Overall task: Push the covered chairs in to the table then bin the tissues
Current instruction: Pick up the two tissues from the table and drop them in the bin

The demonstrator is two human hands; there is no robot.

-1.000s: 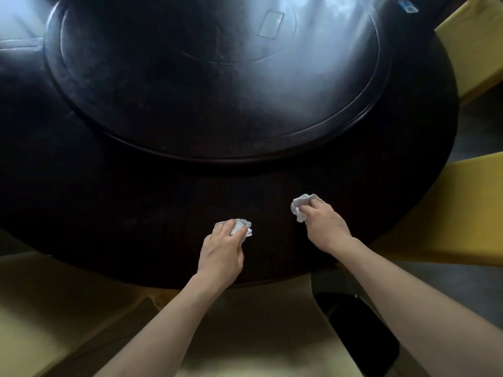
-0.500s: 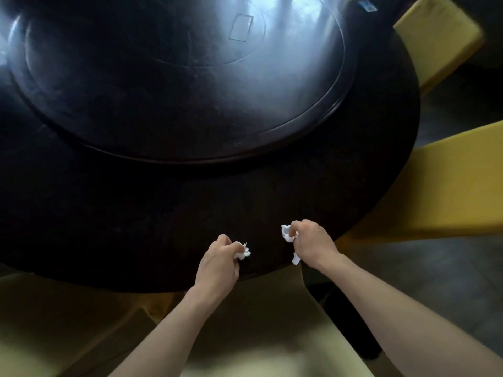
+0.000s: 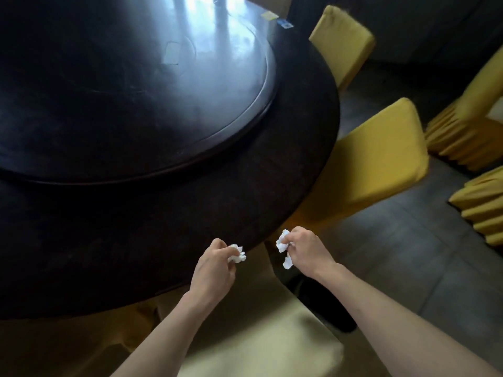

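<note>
Two crumpled white tissues are held over the near edge of the large round dark wooden table [image 3: 190,213], one in each bare hand. Left hand [image 3: 215,268]: fingers curled, pinching a small white tissue wad [image 3: 237,254] just above the table rim. Right hand [image 3: 304,251]: fingers curled round a second white tissue [image 3: 283,247], a loose end of which hangs below the fist, just off the table edge. Between the forearms lies the pale yellow fabric seat of a covered chair [image 3: 258,336], tucked partly under the table. At right, a second yellow covered chair [image 3: 381,159] stands with its seat under the rim; a third [image 3: 343,42] stands farther round. Pleated yellow chair skirts [image 3: 476,208] lie well apart on the grey tiled floor [image 3: 408,254]. A raised round glossy turntable [image 3: 136,91] occupies the table's centre, bearing a small pale rectangular card [image 3: 171,54]. Two small labels [image 3: 277,19] rest near the far rim; their writing is too small to read.
</note>
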